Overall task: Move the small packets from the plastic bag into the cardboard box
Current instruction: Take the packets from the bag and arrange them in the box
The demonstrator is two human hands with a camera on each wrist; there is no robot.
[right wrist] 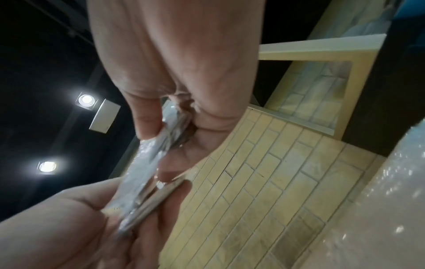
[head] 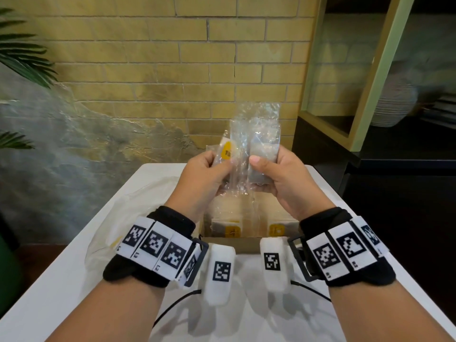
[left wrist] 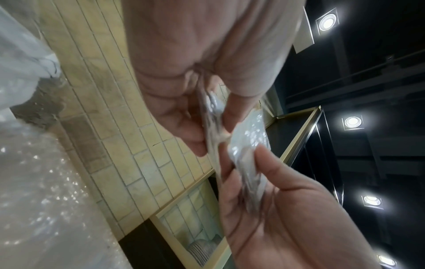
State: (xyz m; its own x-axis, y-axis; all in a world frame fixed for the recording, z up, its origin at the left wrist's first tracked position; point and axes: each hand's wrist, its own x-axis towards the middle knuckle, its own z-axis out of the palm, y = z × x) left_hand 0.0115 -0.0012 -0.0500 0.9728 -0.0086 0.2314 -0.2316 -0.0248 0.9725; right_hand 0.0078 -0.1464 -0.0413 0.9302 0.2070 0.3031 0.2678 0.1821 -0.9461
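Both hands hold small clear packets upright above the open cardboard box (head: 246, 244). My left hand (head: 217, 169) pinches a packet with a yellow sticker (head: 227, 152) between thumb and fingers. My right hand (head: 271, 170) grips a packet with grey contents (head: 264, 154). The two packets overlap in the middle. In the left wrist view, crinkled packets (left wrist: 215, 111) sit between the fingers of the left hand (left wrist: 184, 54). In the right wrist view, the right hand (right wrist: 172, 54) pinches a packet (right wrist: 156, 145). More packets with yellow labels (head: 230, 227) lie inside the box.
The clear plastic bag (head: 128, 206) lies crumpled on the white table (head: 61, 292), left of the box. A brick wall stands right behind the table. A dark cabinet with a shelf frame (head: 370, 95) is at the right, and plant leaves (head: 22, 58) at the left.
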